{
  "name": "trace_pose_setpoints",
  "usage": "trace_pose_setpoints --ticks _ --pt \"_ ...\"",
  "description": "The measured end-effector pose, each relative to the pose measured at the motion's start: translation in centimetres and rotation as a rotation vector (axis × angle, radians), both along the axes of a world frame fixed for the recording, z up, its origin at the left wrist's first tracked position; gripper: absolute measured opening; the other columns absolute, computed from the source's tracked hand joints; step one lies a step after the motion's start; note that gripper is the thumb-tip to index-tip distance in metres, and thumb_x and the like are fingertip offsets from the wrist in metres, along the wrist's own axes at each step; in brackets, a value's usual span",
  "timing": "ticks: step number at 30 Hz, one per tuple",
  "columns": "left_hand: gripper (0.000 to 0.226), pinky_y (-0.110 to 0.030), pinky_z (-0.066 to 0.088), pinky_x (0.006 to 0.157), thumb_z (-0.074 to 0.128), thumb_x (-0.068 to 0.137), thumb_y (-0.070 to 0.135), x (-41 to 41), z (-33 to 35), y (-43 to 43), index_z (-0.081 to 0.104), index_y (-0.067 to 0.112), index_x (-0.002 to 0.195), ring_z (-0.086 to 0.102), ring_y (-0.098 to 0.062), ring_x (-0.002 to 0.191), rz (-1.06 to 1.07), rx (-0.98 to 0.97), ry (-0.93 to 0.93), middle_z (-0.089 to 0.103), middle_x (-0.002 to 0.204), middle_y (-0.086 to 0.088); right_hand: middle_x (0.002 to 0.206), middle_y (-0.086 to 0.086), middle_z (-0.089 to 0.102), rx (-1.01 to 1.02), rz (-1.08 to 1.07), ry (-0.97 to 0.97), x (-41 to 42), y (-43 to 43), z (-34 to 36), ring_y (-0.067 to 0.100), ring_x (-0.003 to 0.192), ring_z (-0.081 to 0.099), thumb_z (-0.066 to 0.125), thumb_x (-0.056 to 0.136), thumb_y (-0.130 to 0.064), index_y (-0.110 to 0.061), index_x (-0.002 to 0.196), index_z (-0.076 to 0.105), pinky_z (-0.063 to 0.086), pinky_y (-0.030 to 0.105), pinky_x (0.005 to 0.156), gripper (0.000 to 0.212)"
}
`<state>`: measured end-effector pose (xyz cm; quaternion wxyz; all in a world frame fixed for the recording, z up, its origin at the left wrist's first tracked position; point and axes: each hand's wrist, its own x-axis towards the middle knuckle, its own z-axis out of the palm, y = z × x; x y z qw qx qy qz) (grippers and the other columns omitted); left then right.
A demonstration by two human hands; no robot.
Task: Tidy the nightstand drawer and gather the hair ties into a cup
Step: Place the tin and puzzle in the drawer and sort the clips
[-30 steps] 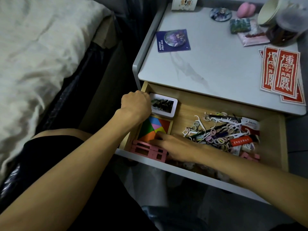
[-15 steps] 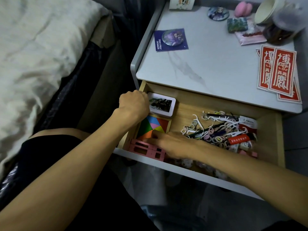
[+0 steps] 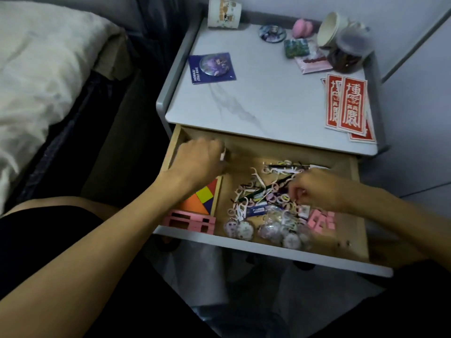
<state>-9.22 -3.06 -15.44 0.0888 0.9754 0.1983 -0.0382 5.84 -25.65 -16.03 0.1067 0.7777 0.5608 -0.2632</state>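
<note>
Hair ties (image 3: 283, 198) heaped in open drawer (image 3: 353, 223) among floss picks (image 3: 254, 171), right hand (image 3: 317, 189) pinching narrowly into the heap; left hand (image 3: 197, 159) curled at back-left corner, hold blurred, cannot tell; advisable: lift rings singly, shake off snagged picks, then drop into printed cup (image 3: 224, 11) on top.

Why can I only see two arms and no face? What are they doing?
There is no machine here. A person wears a camera on their head, so this one picture looks down at their own arms. In front of them is a nightstand with its drawer pulled open. The right hand pinches at a tangle of hair ties. The left hand curls over something with a white edge at the drawer's back left; I cannot tell what. A colourful puzzle lies in the drawer too. A paper cup stands on top, at the back.
</note>
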Motion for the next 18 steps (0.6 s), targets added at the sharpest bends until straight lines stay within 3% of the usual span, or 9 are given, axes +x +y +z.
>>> trace_pose_setpoints --ticks 3,7,10,14,18 --pt "0.026 -0.037 0.050 0.082 0.065 0.089 0.032 1.4 -0.1 -3.0 0.067 0.021 0.113 0.063 -0.028 0.105 -0.232 -0.280 0.012 0.071 0.109 -0.003 0.105 -0.015 0.062 -0.241 0.030 -0.074 0.6 -4.1 0.3 0.006 0.099 0.057 0.068 0.085 -0.028 -0.032 0.106 0.066 0.048 0.024 0.082 0.022" --pt "0.025 -0.031 0.048 0.075 0.066 0.090 0.028 2.7 -1.6 -7.1 0.065 0.020 0.114 0.063 -0.024 0.098 -0.415 -0.355 0.050 0.071 0.108 -0.004 0.141 -0.006 0.046 -0.232 0.166 -0.266 -0.4 -7.1 -1.0 0.016 0.123 0.050 0.070 0.083 -0.040 -0.030 0.138 0.046 0.043 0.028 0.091 0.061" --pt "0.020 -0.035 0.052 0.077 0.065 0.090 0.025 3.7 -2.9 -10.1 0.067 0.018 0.109 0.065 -0.026 0.094 -0.449 -0.392 0.067 0.071 0.105 -0.008 0.142 0.006 0.043 -0.165 0.136 -0.317 -1.4 -7.5 -2.3 0.023 0.113 0.058 0.068 0.084 -0.028 -0.020 0.141 0.037 0.047 0.033 0.084 0.066" --pt "0.014 -0.037 0.054 0.079 0.068 0.088 0.018 5.0 -4.6 -13.4 0.069 0.013 0.101 0.066 -0.025 0.090 -0.502 -0.441 0.076 0.071 0.100 -0.009 0.133 0.008 0.045 -0.126 0.026 -0.337 -1.6 -7.6 -3.6 0.023 0.095 0.063 0.070 0.079 -0.013 -0.013 0.135 0.040 0.049 0.033 0.070 0.063" --pt "0.035 -0.039 0.053 0.081 0.072 0.083 0.016 6.0 -6.0 -15.3 0.063 0.008 0.115 0.062 -0.028 0.098 -0.595 -0.400 -0.014 0.062 0.116 -0.009 0.129 0.004 0.048 -0.022 -0.120 -0.218 -1.3 -7.5 -2.6 0.017 0.099 0.059 0.070 0.082 -0.014 -0.015 0.132 0.040 0.048 0.024 0.075 0.058"
